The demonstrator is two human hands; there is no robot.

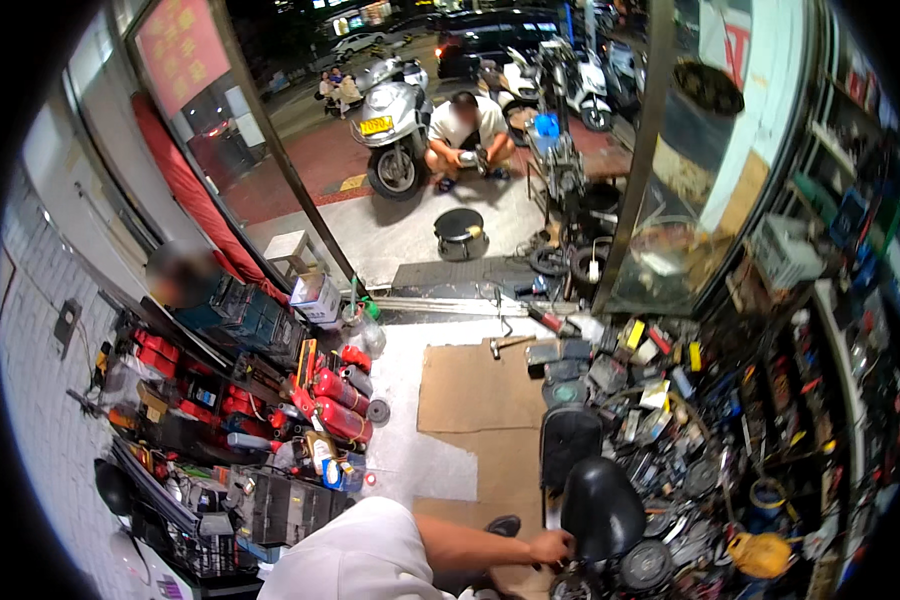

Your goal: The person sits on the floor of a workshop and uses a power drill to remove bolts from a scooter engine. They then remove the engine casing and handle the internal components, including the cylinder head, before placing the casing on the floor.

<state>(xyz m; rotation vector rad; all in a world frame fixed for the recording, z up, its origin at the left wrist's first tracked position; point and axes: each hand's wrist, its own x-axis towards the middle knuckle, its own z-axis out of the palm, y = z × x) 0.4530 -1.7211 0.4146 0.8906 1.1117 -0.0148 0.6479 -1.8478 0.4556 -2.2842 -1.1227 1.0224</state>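
From a white sleeve at the lower edge, my left forearm reaches rightward. My left hand [550, 548] is closed, its fingers curled beside a black padded seat [603, 508]. What those fingers grip, if anything, I cannot make out. Just below the hand, at the picture's lower edge, are dark round parts [574, 582], partly cut off. A second black pad [570, 446] lies directly beyond the seat. Right of the seat's lower end is a dark wheel-like part [646, 565]. A dark shoe [504, 525] shows beyond my forearm. My right hand is out of sight.
Flattened cardboard [480, 390] covers part of the floor. Mixed parts [670, 420] are heaped on the right, with a yellow piece [760, 554]. Red cylinders [342, 420] and toolboxes [290, 508] line the left. Outside, a person [467, 130] crouches by a silver scooter [390, 110].
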